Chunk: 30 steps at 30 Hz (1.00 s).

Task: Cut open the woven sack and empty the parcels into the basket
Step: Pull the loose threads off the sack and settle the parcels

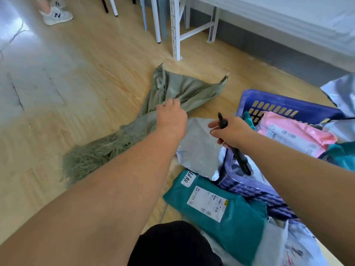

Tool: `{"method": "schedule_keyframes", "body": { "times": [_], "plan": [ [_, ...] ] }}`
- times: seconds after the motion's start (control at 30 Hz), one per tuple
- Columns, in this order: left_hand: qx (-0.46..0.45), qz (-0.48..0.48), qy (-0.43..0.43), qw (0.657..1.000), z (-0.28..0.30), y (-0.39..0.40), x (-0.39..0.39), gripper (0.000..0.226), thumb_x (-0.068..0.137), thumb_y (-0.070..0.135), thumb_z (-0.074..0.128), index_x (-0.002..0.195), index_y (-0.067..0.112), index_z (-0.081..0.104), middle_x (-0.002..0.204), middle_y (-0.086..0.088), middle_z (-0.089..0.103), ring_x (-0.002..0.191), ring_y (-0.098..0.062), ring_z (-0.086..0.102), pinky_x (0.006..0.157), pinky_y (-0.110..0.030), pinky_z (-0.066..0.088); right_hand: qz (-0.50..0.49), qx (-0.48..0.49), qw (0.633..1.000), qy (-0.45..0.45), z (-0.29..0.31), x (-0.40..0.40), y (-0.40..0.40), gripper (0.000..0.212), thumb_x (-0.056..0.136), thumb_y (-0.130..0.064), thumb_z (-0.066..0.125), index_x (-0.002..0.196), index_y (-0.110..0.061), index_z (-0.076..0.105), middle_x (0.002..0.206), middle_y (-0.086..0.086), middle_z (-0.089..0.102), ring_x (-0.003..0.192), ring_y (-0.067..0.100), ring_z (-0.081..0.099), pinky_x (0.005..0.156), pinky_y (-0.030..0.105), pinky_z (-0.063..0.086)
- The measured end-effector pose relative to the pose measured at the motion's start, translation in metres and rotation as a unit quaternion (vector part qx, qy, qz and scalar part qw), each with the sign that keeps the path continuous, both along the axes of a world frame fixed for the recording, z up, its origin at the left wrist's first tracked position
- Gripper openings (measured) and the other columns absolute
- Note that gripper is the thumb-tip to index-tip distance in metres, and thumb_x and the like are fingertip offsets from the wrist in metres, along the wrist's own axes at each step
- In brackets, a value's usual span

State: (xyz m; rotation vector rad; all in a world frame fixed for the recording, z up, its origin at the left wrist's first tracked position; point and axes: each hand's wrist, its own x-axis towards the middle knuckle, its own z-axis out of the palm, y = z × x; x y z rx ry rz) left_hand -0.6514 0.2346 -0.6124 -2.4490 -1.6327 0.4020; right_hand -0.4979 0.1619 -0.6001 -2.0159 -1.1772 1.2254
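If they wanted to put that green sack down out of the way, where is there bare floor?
Bare wooden floor lies left of the woven sack, toward the sneakers, and beyond it up to the white rack leg. To the right it is crowded: the blue basket, the grey parcel and the teal parcel cover the floor there.

pale wooden floor stretching out, glare washing the far left of it. a white metal rack leg with punched holes stands on the boards, thinner white legs just beside it. top left, a bystander's white sneaker. grey skirting along the wall.
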Motion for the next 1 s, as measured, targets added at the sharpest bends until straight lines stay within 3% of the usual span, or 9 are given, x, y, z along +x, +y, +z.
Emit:
{"method": "schedule_keyframes", "body": {
  "times": [0.13,0.23,0.3,0.43,0.5,0.63,0.7,0.8,1.0],
  "plan": [
    [-0.094,-0.047,0.005,0.994,-0.037,-0.046,0.039,0.027,0.091,0.028,0.055,0.117,0.021,0.061,0.122,-0.001,0.057,0.115,-0.023,0.054,0.082,-0.032,0.035,-0.02,0.007,0.999,-0.024,-0.007,0.012,-0.01,0.015,0.086,-0.007,0.06,0.093,-0.019,0.065,0.076,0.001,0.064,0.051,0.012,0.058,0.039,0.016,0.044],
    [-0.034,-0.091,0.061,0.993,-0.049,-0.067,0.048,0.043,0.091,0.027,0.053,0.131,0.013,0.047,0.131,-0.011,0.041,0.122,-0.03,0.04,0.097,-0.041,0.036,-0.026,0.005,0.999,-0.031,-0.009,0.019,-0.016,0.016,0.086,-0.007,0.059,0.096,-0.018,0.065,0.075,0.0,0.062,0.049,0.011,0.056,0.046,0.021,0.049],
    [-0.049,-0.105,0.038,0.993,-0.054,-0.075,0.054,0.065,0.082,0.028,0.064,0.137,0.008,0.036,0.135,-0.013,0.031,0.127,-0.032,0.032,0.105,-0.05,0.031,-0.034,0.005,0.999,-0.026,-0.01,0.023,-0.02,0.017,0.086,-0.006,0.059,0.097,-0.017,0.066,0.08,0.003,0.063,0.049,0.011,0.055,0.047,0.021,0.05],
    [-0.326,-0.053,-0.033,0.943,-0.071,-0.087,0.058,0.119,0.06,0.042,0.086,0.146,0.008,0.012,0.141,-0.011,0.027,0.132,-0.033,0.027,0.104,-0.059,0.033,-0.038,0.011,0.999,-0.025,-0.007,0.029,-0.029,0.02,0.085,-0.003,0.058,0.101,-0.013,0.067,0.082,0.009,0.063,0.048,0.013,0.052,0.041,0.018,0.042],
    [-0.319,-0.021,-0.095,0.943,-0.081,-0.091,0.055,0.103,0.066,0.035,0.084,0.142,0.007,0.02,0.135,-0.011,0.036,0.126,-0.033,0.038,0.096,-0.051,0.041,-0.044,0.015,0.999,-0.02,-0.005,0.032,-0.033,0.021,0.086,-0.003,0.057,0.103,-0.012,0.066,0.082,0.008,0.062,0.048,0.012,0.051,0.039,0.015,0.04],
    [-0.213,-0.014,-0.177,0.961,-0.083,-0.077,0.048,0.026,0.09,0.015,0.058,0.115,0.01,0.058,0.116,-0.011,0.054,0.109,-0.033,0.058,0.08,-0.039,0.044,-0.045,0.026,0.998,-0.021,-0.001,0.041,-0.042,0.018,0.087,-0.004,0.057,0.1,-0.014,0.065,0.086,0.007,0.064,0.052,0.013,0.054,0.039,0.013,0.04],
    [-0.2,0.05,-0.241,0.948,-0.077,-0.068,0.047,0.026,0.093,0.014,0.053,0.118,0.008,0.057,0.121,-0.014,0.055,0.112,-0.034,0.057,0.086,-0.039,0.044,-0.054,0.028,0.998,-0.012,0.0,0.045,-0.046,0.017,0.088,-0.004,0.057,0.101,-0.012,0.065,0.076,0.005,0.061,0.048,0.012,0.053,0.038,0.013,0.04],
    [-0.073,0.092,-0.405,0.907,-0.054,-0.058,0.052,0.026,0.098,0.017,0.046,0.117,0.001,0.054,0.12,-0.02,0.055,0.107,-0.037,0.054,0.08,-0.039,0.037,-0.08,0.028,0.996,-0.006,0.002,0.054,-0.052,0.016,0.089,-0.004,0.056,0.099,-0.012,0.066,0.067,0.005,0.058,0.042,0.01,0.054,0.037,0.014,0.04],
    [0.07,-0.064,-0.516,0.851,0.014,-0.06,0.1,0.011,0.093,0.001,0.048,0.099,-0.004,0.056,0.099,-0.024,0.058,0.084,-0.041,0.056,0.069,-0.043,0.041,-0.247,0.151,0.957,0.012,0.023,0.077,-0.058,0.012,0.09,-0.016,0.056,0.096,-0.017,0.066,0.072,-0.001,0.063,0.043,0.01,0.058,0.048,0.022,0.047]
  ]
}}
